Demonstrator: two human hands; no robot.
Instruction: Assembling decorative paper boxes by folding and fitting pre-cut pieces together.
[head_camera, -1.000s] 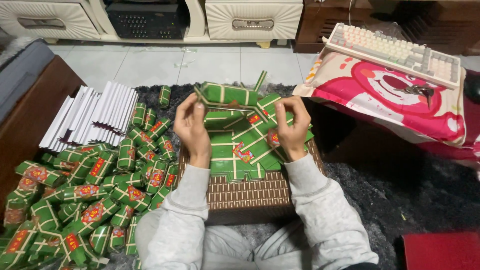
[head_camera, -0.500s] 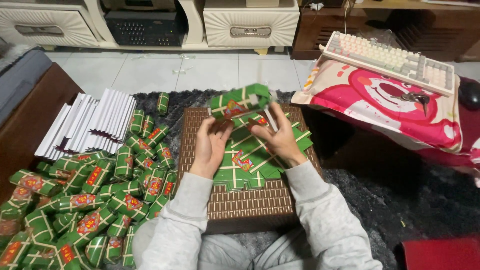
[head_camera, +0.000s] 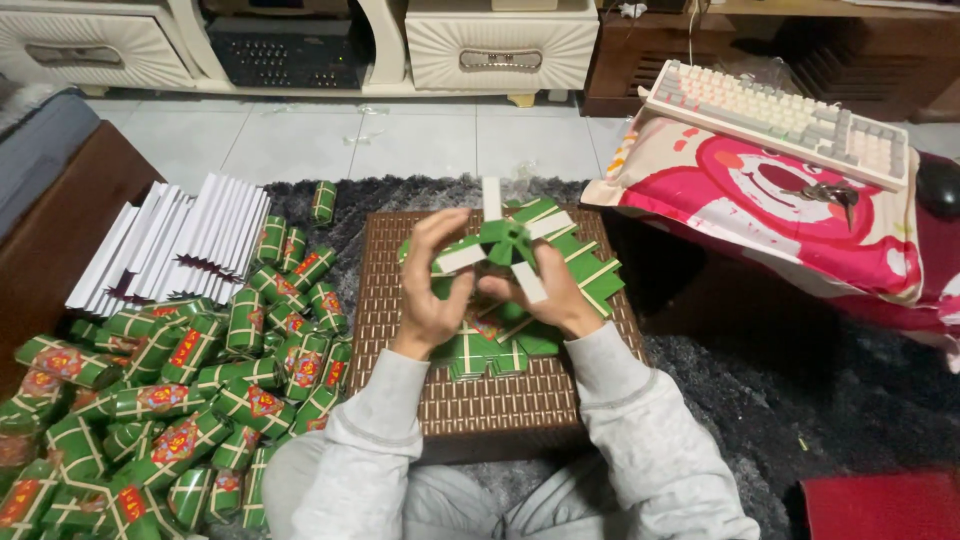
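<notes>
Hands: left (head_camera: 432, 290), right (head_camera: 545, 295) | fingers clamped on green box (head_camera: 503, 243) | over woven tray (head_camera: 400, 300)

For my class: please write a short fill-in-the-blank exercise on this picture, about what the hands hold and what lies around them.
1. Both hands, the left hand and the right hand, hold a half-folded ____ paper box.
2. The flat sheets lie on a brown woven ____.
3. The pile of finished boxes lies on the person's ____ side.
4. A keyboard rests on a ____ pillow.

Missing words: green; tray; left; pink
</notes>
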